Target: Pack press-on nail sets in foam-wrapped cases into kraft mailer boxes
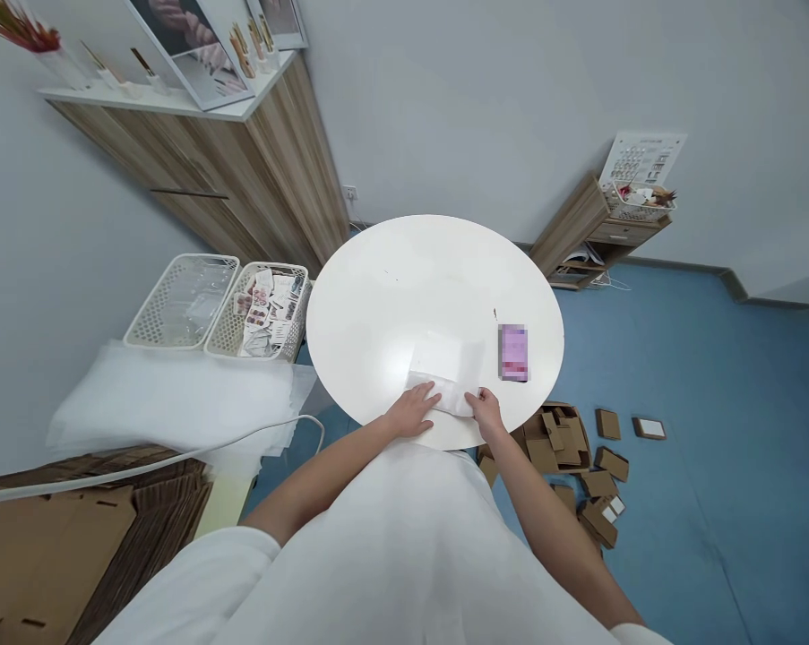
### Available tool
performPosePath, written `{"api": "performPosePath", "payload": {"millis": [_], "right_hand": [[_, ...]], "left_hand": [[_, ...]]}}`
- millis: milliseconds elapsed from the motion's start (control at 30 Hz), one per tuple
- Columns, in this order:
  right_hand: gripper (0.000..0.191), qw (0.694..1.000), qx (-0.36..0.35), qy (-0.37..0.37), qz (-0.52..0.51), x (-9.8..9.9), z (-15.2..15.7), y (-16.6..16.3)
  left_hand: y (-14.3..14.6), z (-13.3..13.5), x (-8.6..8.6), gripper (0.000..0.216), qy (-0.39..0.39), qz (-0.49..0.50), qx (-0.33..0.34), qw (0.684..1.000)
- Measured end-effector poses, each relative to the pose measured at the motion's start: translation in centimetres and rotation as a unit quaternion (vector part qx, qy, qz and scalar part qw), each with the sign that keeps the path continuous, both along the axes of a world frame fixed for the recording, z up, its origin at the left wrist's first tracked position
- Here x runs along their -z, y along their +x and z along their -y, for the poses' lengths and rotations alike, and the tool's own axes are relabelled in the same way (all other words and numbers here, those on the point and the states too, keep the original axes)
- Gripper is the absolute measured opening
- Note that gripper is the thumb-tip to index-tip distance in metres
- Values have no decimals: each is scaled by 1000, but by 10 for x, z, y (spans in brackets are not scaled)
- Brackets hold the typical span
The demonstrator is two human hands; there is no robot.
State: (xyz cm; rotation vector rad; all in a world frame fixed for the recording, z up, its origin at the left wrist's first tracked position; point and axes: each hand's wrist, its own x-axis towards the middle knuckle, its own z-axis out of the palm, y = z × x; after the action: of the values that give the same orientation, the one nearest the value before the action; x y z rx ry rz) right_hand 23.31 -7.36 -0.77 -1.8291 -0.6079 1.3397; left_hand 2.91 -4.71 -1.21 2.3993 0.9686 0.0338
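Observation:
On the near part of the round white table (367, 296) lies a thin white foam packing sheet (454, 394), its near side folded over into a flat bundle. My left hand (412, 412) rests on the bundle's left end, fingers spread and pressing down. At the right end, my right hand (486, 412) pinches the sheet's edge between thumb and fingers. Whatever may lie inside the fold is hidden. A blurred purple rectangular item (513, 352) lies on the table, to the right of the sheet and apart from it.
Left of the table are a pile of foam sheets (176, 399), a basket of clear packs (168, 309), a basket of cards (226, 336) and flattened cardboard (55, 555). A white cable (243, 436) crosses there. Small brown boxes (598, 484) lie on the floor at right.

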Motion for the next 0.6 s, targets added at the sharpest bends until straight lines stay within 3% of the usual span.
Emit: {"api": "performPosePath", "payload": {"millis": [100, 233, 400, 600], "right_hand": [[24, 1000, -8, 11, -23, -4, -1, -4], [23, 995, -75, 17, -67, -4, -12, -23], [23, 992, -111, 4, -54, 2, -17, -36], [26, 990, -139, -2, -21, 3, -22, -35]], "left_hand": [[3, 0, -1, 62, 6, 1, -12, 1000], [1, -1, -1, 56, 9, 17, -8, 1000], [-2, -1, -8, 58, 35, 75, -64, 995], [5, 3, -18, 50, 25, 67, 43, 997]]}}
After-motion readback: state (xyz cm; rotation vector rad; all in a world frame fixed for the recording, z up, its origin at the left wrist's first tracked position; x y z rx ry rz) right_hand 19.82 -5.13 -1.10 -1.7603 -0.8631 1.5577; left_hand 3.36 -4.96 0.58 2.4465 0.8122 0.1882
